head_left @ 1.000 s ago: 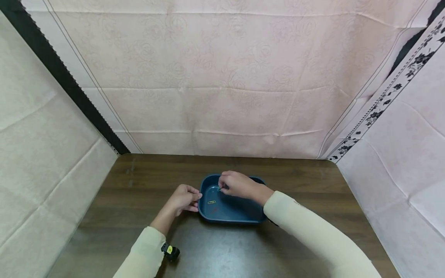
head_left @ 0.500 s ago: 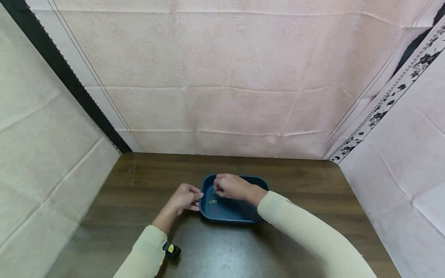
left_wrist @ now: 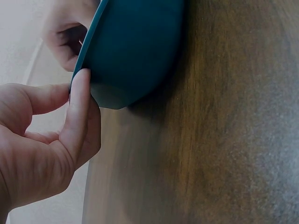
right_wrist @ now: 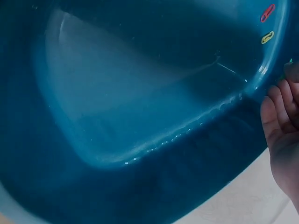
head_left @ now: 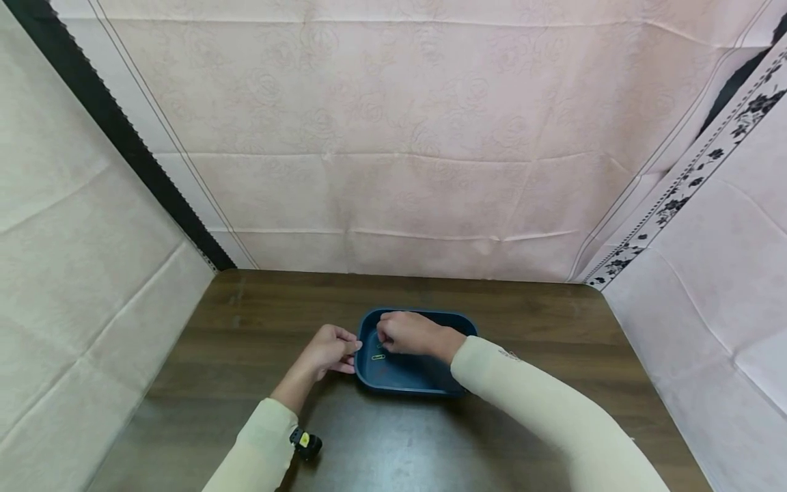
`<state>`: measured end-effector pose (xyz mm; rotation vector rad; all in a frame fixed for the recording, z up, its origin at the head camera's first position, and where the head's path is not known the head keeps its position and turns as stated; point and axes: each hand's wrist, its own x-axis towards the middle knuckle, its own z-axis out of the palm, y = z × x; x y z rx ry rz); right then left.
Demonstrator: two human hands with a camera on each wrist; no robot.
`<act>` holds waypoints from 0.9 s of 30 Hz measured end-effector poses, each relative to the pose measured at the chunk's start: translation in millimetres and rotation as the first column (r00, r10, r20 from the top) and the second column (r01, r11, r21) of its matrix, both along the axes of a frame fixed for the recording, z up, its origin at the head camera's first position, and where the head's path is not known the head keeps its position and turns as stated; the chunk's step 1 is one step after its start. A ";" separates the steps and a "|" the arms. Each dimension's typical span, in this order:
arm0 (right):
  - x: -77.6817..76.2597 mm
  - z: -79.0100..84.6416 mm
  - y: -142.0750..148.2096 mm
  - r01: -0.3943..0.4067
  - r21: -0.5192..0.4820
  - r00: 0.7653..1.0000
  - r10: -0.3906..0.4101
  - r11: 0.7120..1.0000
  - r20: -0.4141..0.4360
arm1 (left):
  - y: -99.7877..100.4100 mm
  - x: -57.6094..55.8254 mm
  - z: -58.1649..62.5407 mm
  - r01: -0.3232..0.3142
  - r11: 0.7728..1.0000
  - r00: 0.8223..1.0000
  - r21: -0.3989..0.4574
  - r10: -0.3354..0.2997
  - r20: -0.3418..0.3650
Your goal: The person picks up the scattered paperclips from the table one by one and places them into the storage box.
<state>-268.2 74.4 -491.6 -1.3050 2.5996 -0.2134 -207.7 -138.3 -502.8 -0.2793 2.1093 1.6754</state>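
Observation:
A blue plastic tray (head_left: 424, 374) stands on the wooden table. My left hand (head_left: 332, 352) pinches its left rim between thumb and fingers, seen close up in the left wrist view. Over the tray's left part, my right hand (head_left: 410, 333) has its fingers curled together, pinching a small green paper clip (right_wrist: 290, 60) that is mostly hidden by the fingertips. On the tray's floor lie a yellow paper clip (right_wrist: 267, 37) and, beside it, a red paper clip (right_wrist: 267, 13); the red one is only faint in the head view.
The brown wooden table (head_left: 277, 301) extends around the tray on all sides. Pale patterned cloth (head_left: 393, 137) hangs behind the table and along both sides. A black wrist camera (head_left: 307, 444) is strapped at the left sleeve.
My right hand has moved left and slightly toward me inside the tray, carrying the green paper clip close to the yellow one. My left hand stays on the rim.

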 end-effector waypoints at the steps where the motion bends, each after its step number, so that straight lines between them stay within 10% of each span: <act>1: -0.8 0.2 -0.7 -0.008 0.006 1.000 0.008 1.000 0.000 | -0.5 0.1 0.1 0.000 1.000 1.000 0.002 0.000 -0.002; 27: -14.9 -15.1 -13.1 -0.076 0.070 0.996 0.072 0.995 0.055 | -0.5 2.4 -0.6 0.001 1.000 1.000 0.003 -0.001 -0.021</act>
